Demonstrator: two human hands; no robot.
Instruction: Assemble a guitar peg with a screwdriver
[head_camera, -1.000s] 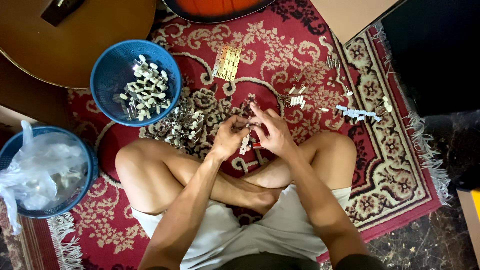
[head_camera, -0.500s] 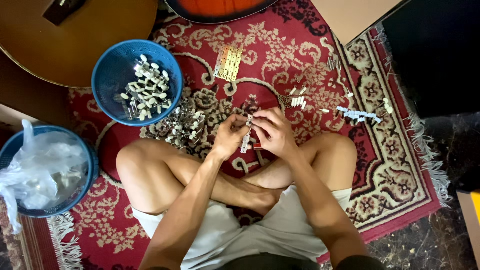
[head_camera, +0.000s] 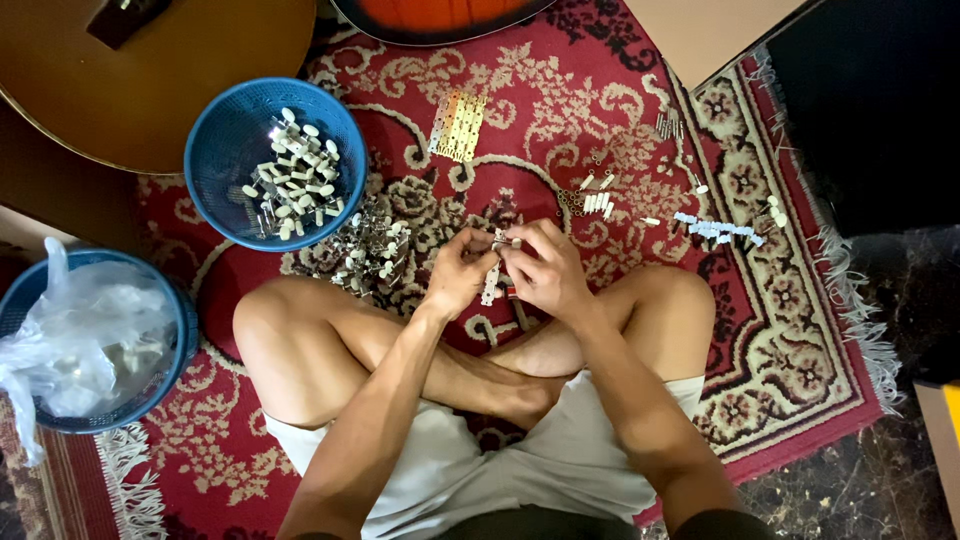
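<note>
I sit cross-legged on a red patterned rug (head_camera: 800, 340). My left hand (head_camera: 457, 272) and my right hand (head_camera: 543, 268) meet above my shins and pinch a small metal tuning-peg assembly with white knobs (head_camera: 492, 280) between them. A pile of similar pegs (head_camera: 370, 250) lies on the rug just left of my left hand. A blue basket (head_camera: 220, 165) with several white-knobbed pegs stands further left.
A second blue basket (head_camera: 160, 385) holding a clear plastic bag is at the left edge. Brass plates (head_camera: 458, 125), small white pegs (head_camera: 597, 200) and a row of pale blue parts (head_camera: 715, 230) lie on the rug. Guitar bodies (head_camera: 150, 70) lie at the top.
Both hands stay together on the small part, with only slight finger shifts. Nothing else has moved.
</note>
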